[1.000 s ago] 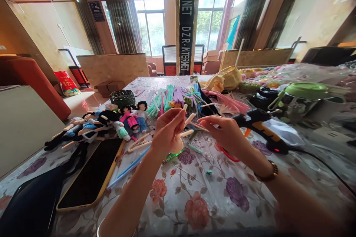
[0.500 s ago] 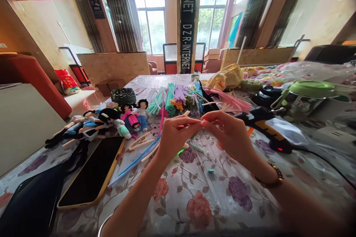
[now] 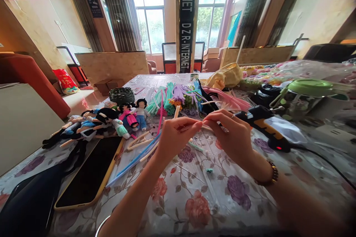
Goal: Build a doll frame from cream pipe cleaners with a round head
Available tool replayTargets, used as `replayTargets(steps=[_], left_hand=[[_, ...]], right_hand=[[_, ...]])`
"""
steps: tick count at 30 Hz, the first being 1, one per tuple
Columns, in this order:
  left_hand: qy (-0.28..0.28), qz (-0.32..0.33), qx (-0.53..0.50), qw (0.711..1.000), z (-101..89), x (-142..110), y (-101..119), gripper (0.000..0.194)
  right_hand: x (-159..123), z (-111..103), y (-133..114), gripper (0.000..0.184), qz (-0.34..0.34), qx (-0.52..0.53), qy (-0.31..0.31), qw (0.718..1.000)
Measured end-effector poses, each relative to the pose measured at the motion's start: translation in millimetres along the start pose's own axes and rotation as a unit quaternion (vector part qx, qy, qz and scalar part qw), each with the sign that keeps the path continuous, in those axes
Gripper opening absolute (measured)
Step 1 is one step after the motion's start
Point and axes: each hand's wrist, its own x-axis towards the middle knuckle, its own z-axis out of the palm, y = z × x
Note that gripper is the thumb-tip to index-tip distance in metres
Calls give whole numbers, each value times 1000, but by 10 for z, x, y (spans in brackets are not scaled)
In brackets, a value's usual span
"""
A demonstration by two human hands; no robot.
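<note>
Two hands, fingertips close together

The left forearm and the right forearm are extended forward and angled inward. The left hand is turned toward the centre, its fingers closed in a pinch. The right hand is arched opposite, its fingers curled into a matching pinch. The opposed fingertips are apparently touched together, though the fine gap cannot be resolved.
</note>
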Motion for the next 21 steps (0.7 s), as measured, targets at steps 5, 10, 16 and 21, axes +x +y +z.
replayTargets(steps=[5,10,16,21], left_hand=[[28,-22,8,999,7,-11,29,21],[43,-33,7,998,14,-24,80,18],[48,-44,3,998,13,-33,98,16],[35,-39,-11,999,12,-25,112,17]], right_hand=[[-12,11,17,5,-7,28,-13,999],[-23,12,21,5,-10,27,-14,999],[-28,14,0,6,-5,24,-20,999],[-19,3,-11,8,6,24,-18,1000]])
